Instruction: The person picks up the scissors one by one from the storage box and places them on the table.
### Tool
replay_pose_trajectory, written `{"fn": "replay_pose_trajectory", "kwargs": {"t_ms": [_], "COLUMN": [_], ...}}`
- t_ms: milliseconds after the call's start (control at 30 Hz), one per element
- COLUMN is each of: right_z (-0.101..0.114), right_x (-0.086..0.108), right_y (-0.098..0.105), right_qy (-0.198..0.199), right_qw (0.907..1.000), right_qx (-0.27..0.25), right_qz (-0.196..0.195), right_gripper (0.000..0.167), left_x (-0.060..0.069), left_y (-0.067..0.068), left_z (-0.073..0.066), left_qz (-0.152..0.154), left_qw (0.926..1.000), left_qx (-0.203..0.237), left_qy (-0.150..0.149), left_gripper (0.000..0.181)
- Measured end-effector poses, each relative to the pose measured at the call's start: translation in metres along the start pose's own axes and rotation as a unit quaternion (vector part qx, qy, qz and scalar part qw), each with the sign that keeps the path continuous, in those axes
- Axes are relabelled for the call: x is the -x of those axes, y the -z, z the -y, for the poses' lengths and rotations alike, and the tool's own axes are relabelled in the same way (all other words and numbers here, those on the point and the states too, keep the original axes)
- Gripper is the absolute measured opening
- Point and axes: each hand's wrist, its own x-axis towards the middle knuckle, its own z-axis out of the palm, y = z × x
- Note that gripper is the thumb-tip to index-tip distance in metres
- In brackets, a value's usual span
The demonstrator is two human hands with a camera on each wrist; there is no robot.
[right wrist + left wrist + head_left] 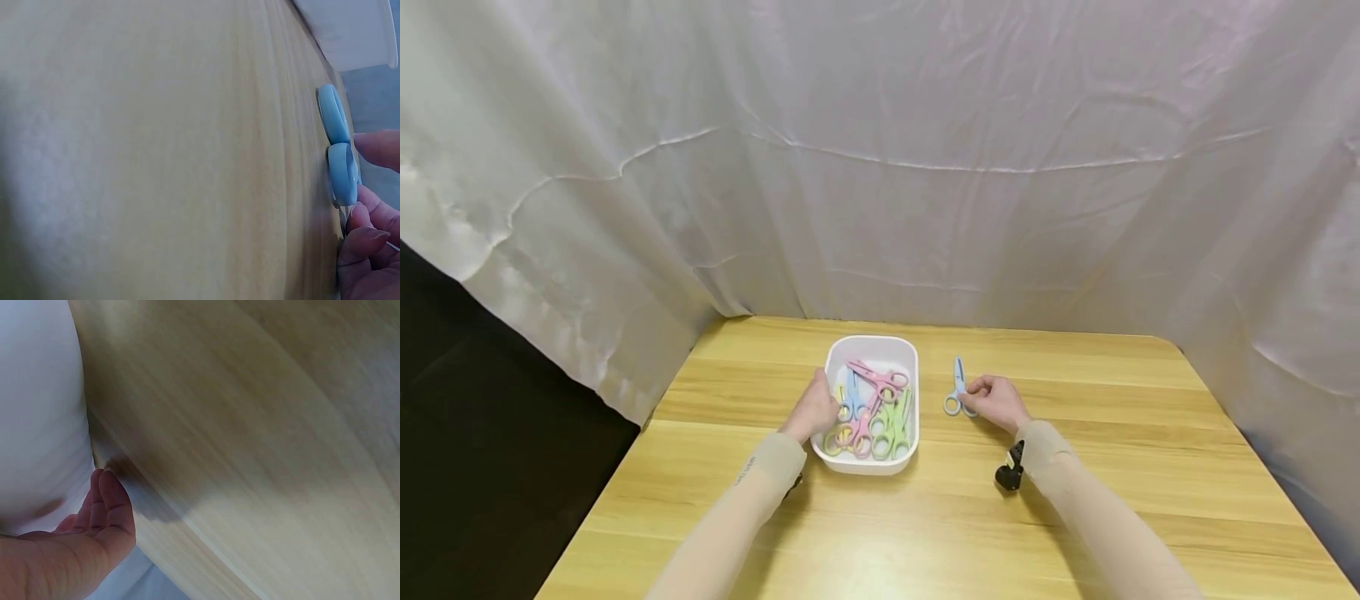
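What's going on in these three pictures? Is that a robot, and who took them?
No robot here, just a person's two bare hands. The big picture comes from a camera worn on the person's head, looking forward and down. The other two come from cameras worn on the wrists, one on each. On the wooden table sits a white tray with pink, green and other colourful scissors inside. The left hand touches the tray's side. The right hand pinches the handle of blue scissors lying beside the tray.
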Motion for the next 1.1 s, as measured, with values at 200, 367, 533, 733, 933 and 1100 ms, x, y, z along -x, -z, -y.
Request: {"fn": "replay_pose_trajectory", "kwargs": {"t_ms": [200,367,533,733,933,1100], "right_z": [-0.001,0.0,0.012,0.048,0.088,0.109], "right_x": [0.0,-0.002,-0.001,0.004,0.011,0.016], "right_y": [0.002,0.003,-0.001,-0.007,-0.016,-0.026], "right_qy": [-0.005,-0.018,-0.031,-0.001,0.023,0.011], "right_qw": [0.9997,0.9974,0.9935,0.989,0.9818,0.9699], "right_qx": [-0.024,-0.065,-0.094,-0.133,-0.181,-0.243], "right_qz": [0.005,-0.025,-0.057,-0.065,-0.051,-0.007], "right_gripper": [0.029,0.035,0.035,0.033,0.035,0.038], "left_x": [-0.001,-0.002,-0.002,0.0,-0.001,0.0], "left_y": [0.0,0.0,0.0,0.0,0.001,0.003], "left_z": [0.0,0.001,0.002,0.001,0.0,0.001], "left_qz": [0.002,0.003,0.005,0.005,0.009,0.008], "left_qw": [1.0,0.9999,0.9999,0.9999,0.9998,0.9998], "left_qx": [0.004,0.014,0.016,0.015,0.016,0.017], "left_qy": [-0.004,-0.002,0.0,-0.003,0.001,-0.006], "left_gripper": [0.072,0.073,0.074,0.074,0.075,0.073]}}
